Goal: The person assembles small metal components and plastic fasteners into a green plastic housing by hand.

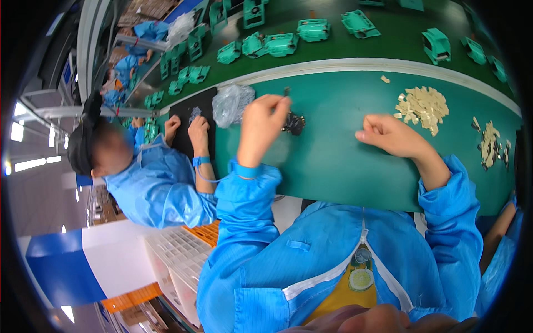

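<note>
My left hand (262, 126) is over the green work table (333, 161), its fingers curled into a pinch. A small dark piece (287, 90) shows just beyond its fingertips; I cannot tell whether they hold it. Right beside this hand lies a little heap of dark, shiny parts (294, 124), partly covered by it. Across the table, my right hand (393, 136) is closed, thumb against the bent fingers, and whatever it may hold is hidden. Past it lies a pile of flat cream-coloured pieces (425, 108), with one loose cream piece (385, 79) apart from it.
A clear plastic bag (232, 105) lies left of my left hand, beside a black mat (191, 133) where a co-worker's hands (198, 133) work. Farther right are mixed cream and dark pieces (491, 145). Behind a pale rail (333, 65), green housings (313, 29) stand on a conveyor.
</note>
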Demonstrator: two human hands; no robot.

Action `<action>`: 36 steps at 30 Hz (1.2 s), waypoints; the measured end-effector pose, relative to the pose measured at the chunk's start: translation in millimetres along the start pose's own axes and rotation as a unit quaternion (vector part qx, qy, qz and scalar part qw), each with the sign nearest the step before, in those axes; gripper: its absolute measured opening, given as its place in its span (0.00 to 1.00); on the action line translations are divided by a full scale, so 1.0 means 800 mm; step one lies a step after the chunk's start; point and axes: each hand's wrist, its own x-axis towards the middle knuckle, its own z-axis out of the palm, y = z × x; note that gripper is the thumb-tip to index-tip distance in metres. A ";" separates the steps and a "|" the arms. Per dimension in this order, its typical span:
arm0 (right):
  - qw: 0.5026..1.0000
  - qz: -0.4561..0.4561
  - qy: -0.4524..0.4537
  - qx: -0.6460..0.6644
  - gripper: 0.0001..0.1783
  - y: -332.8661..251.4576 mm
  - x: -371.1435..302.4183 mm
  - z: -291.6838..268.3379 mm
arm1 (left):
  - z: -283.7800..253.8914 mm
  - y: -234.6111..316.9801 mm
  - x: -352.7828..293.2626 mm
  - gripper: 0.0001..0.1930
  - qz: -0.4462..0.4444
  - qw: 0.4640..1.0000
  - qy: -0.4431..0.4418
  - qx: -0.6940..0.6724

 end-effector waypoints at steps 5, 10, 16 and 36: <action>0.938 -0.128 0.283 0.152 0.12 -0.019 -0.001 -0.008 | 0.129 0.138 0.023 0.07 0.141 0.978 0.026 -0.148; 0.880 -0.171 0.404 0.183 0.09 0.003 -0.004 -0.041 | 0.189 0.165 0.055 0.06 0.148 0.955 0.004 -0.257; 0.841 -0.186 0.415 0.294 0.05 -0.029 -0.022 -0.084 | 0.202 0.178 0.066 0.08 0.174 0.945 -0.019 -0.277; 0.876 -0.174 0.434 -0.116 0.09 0.003 0.006 -0.057 | 0.216 0.115 0.074 0.09 -0.006 0.801 -0.086 -0.592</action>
